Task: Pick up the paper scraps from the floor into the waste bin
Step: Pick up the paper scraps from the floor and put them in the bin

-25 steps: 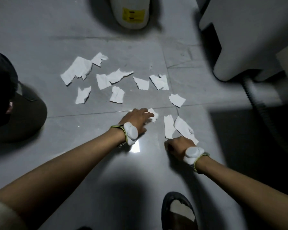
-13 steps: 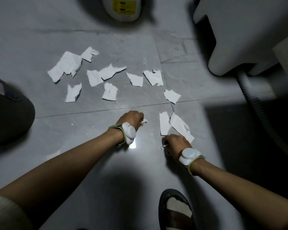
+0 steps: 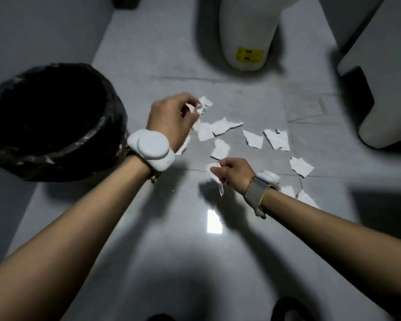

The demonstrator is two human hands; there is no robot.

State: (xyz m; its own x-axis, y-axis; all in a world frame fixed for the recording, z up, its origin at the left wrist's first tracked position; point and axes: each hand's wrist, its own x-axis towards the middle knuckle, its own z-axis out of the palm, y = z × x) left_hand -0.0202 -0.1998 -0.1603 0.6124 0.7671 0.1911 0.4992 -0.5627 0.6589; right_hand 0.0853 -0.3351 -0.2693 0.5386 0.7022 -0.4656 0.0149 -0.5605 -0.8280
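Several torn white paper scraps (image 3: 255,139) lie scattered on the grey tiled floor (image 3: 171,239). My left hand (image 3: 171,119) is raised above the floor, just right of the waste bin, with its fingers closed on a crumpled scrap (image 3: 198,108). My right hand (image 3: 235,173) hovers lower, in the middle, pinching another scrap (image 3: 214,173) that hangs from its fingers. The waste bin (image 3: 0,156) stands at the left, lined with a black bag, its dark mouth open upward. Two more scraps (image 3: 305,198) show behind my right wrist.
A white cylindrical container (image 3: 248,33) with a yellow label stands at the back. A large white appliance (image 3: 384,72) fills the right side. The tip of a dark sandal (image 3: 294,309) shows at the bottom edge.
Both hands have lifted off the floor, each with a scrap in it, and moved left toward the bin. The view has swung left, so the bin now shows fully.
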